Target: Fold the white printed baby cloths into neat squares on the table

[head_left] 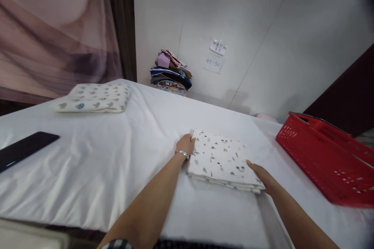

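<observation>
In front of me a folded white cloth point(222, 157) with small plant and face prints lies on the white-covered table. My left hand point(186, 145) is at its left edge, thumb on the cloth and the other fingers mostly hidden past the edge. A silver bracelet point(182, 153) circles that wrist. At the right edge, my right hand point(261, 177) grips the cloth, its thumb on top and its fingers hidden underneath. A second folded white cloth point(97, 98), printed with grey and blue mushroom-like shapes, rests at the back left, away from both hands.
A red perforated basket point(327, 159) stands at the right. On the left lies a flat black phone-like object point(27, 148). Behind the table's far edge is a stack of folded fabrics point(171, 72). Paper labels point(214, 63) are stuck on the wall, and a curtain point(55, 27) hangs at left.
</observation>
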Demonstrator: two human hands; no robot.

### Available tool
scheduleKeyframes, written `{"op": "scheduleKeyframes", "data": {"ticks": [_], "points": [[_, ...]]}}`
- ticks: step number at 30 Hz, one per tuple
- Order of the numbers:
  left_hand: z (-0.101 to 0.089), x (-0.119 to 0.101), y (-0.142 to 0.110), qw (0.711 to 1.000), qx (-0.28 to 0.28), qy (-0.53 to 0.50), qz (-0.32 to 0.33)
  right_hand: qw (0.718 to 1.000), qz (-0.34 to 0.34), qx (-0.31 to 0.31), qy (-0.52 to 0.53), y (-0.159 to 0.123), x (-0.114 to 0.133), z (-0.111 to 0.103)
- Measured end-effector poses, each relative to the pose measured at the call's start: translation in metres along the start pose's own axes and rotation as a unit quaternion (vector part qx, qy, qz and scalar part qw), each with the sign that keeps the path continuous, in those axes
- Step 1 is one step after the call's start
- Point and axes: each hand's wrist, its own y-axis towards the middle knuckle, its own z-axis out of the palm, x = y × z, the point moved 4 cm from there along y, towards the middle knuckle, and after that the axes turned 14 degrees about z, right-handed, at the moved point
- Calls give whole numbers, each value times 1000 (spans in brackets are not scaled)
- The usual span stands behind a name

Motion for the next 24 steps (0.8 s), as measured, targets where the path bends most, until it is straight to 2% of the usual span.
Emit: {"op": "scheduleKeyframes", "data": {"ticks": [5, 10, 17, 21, 24], "points": [[-2, 3, -2, 999, -23, -44, -5, 1000, 0, 9, 19, 6, -3, -2], [-11, 2, -13, 997, -39, -65, -4, 1000, -18, -8, 15, 9, -3, -4], [-16, -8, -53, 997, 7, -70, -43, 997, -51, -50, -3, 11, -5, -8], [-16, -15, -78, 998, 13, -37, -47, 998, -54, -38, 12, 16, -7, -10], [-17, -17, -88, 999, 20, -11, -47, 997, -60, -44, 20, 18, -8, -11]]}}
